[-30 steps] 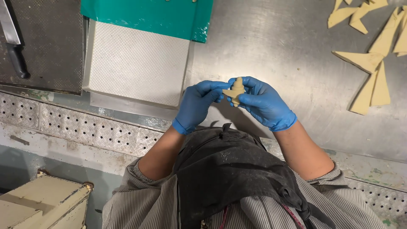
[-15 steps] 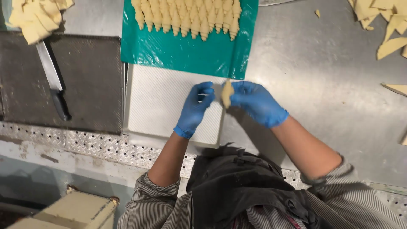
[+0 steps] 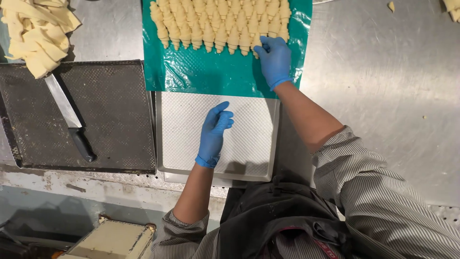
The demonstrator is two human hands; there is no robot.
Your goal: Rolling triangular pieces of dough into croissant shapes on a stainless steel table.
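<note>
Both hands wear blue gloves. My right hand (image 3: pixel 274 58) reaches forward onto the green plastic sheet (image 3: pixel 211 74) and rests on a rolled raw croissant (image 3: pixel 257 43) at the right end of the front row. Several rolled croissants (image 3: pixel 215 24) stand in rows on that sheet. My left hand (image 3: pixel 214 132) hovers with loose fingers over a pale perforated tray (image 3: pixel 182 144) and holds nothing.
A dark perforated tray (image 3: pixel 110 115) lies to the left with a black-handled knife (image 3: pixel 72 120) on it. A heap of cut dough strips (image 3: pixel 36 31) sits at the far left. Dough scraps (image 3: pixel 450 7) lie far right on the steel table (image 3: pixel 383 96). A cream box (image 3: pixel 112 240) is below.
My hands held a rolled dough piece together near my body; now the right hand has carried it forward onto the green sheet and the left hand has let go. The camera shifted forward.
</note>
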